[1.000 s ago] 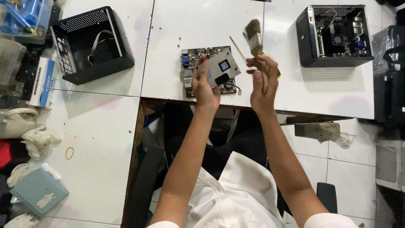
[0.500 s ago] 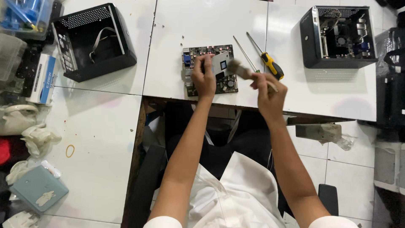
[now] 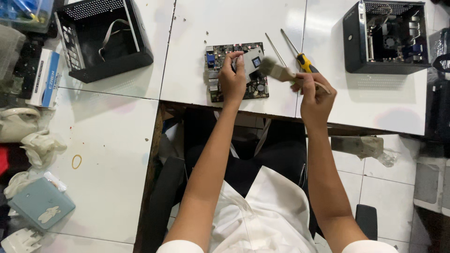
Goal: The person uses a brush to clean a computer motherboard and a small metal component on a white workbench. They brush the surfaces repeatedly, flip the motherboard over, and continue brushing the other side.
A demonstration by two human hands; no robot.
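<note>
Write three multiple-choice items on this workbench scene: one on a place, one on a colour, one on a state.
1. Where does the circuit board lie?
A. on the white table, near its front edge
B. inside the open black case
C. on the floor tiles

2. What colour is the screwdriver handle?
A. red
B. yellow and black
C. green

3. What is the right hand doing?
A. resting flat and empty
B. gripping the screwdriver
C. holding a paintbrush, bristles toward the board

Key:
1 A: the board sits on the table under the left hand.
2 B: the handle beside the brush is yellow with black.
3 C: its fingers close on the brush handle; the screwdriver lies untouched on the table.
</note>
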